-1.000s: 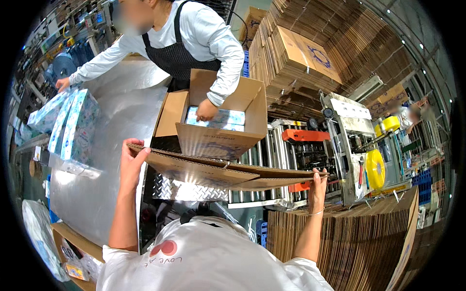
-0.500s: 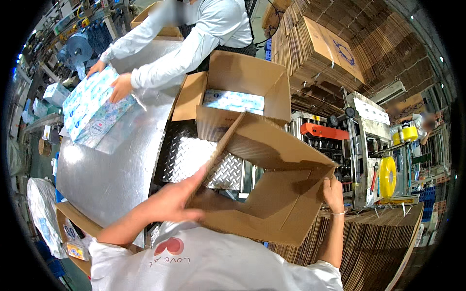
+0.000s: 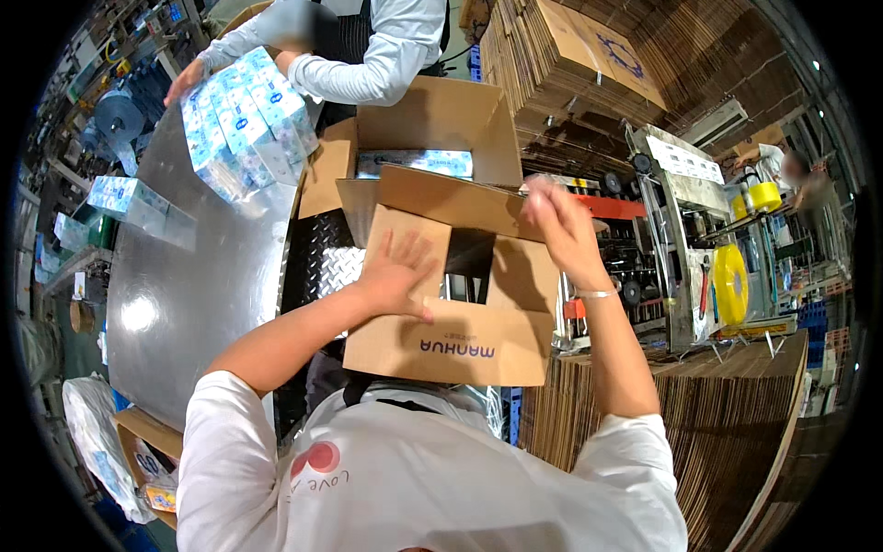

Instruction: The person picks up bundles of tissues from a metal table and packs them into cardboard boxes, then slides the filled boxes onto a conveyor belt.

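A brown cardboard carton (image 3: 448,340) sits before me on the roller line, its left and right flaps folded inward. Its near flap, with dark print, lies toward me, and the far flap (image 3: 460,198) stands up. A gap between the flaps shows rollers beneath. My left hand (image 3: 400,276) is open, fingers spread flat on the left flap. At the far right corner is my right hand (image 3: 558,225), its fingers bent and smeared by motion; whether it grips the far flap cannot be made out.
Beyond stands an open carton (image 3: 432,110) with blue-and-white packs (image 3: 414,164) inside. A co-worker (image 3: 368,55) handles a bundle of tissue packs (image 3: 244,124) over the metal table (image 3: 175,304). Flat cartons (image 3: 662,432) are stacked at right, near a yellow tape roll (image 3: 730,283).
The carton has come square, with side flaps turned inward. My left hand has flattened onto the left flap; my right hand has moved up and away from me. The co-worker's bundle has shifted right.
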